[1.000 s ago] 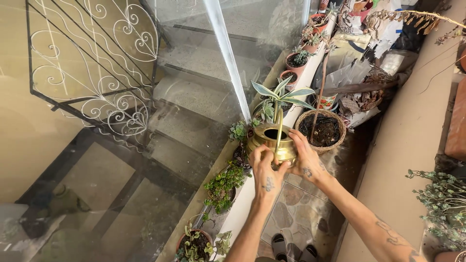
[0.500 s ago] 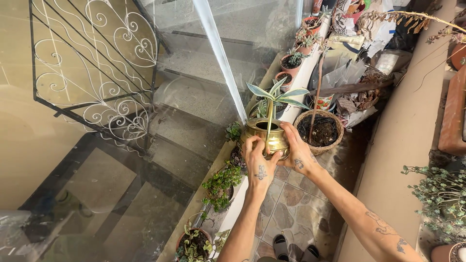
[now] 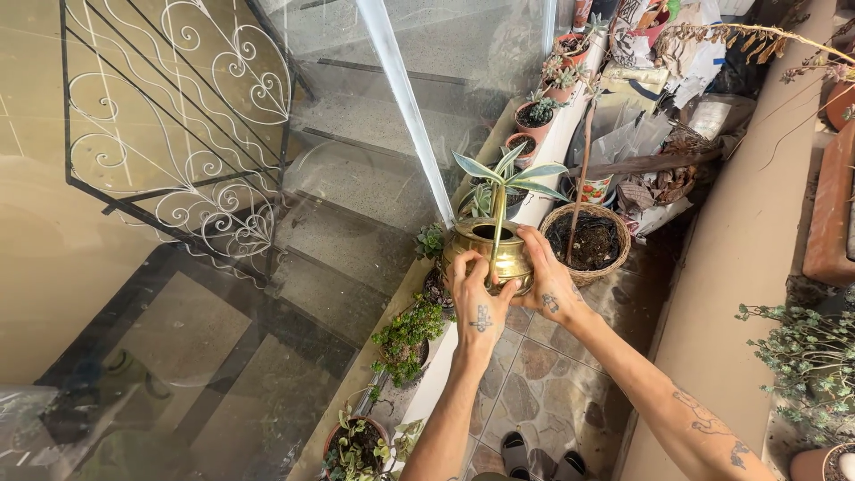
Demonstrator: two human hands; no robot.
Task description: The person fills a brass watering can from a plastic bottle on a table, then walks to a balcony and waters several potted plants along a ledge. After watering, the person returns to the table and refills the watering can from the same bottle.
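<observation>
- Both hands grip a brass pot (image 3: 488, 252): left hand (image 3: 476, 307) at its near side, right hand (image 3: 550, 283) along its right.
- The pot is at the ledge (image 3: 445, 365), seemingly not yet released.

left hand (image 3: 477, 307): fingers curled, gripping, palm down | right hand (image 3: 549, 281): fingers spread, cupping (thumb toward the left) | both forearms extended forward, tattooed, converging

hidden: brass pot (image 3: 485, 252) front behind hands | cut off: sandals (image 3: 534, 454) by bottom edge
</observation>
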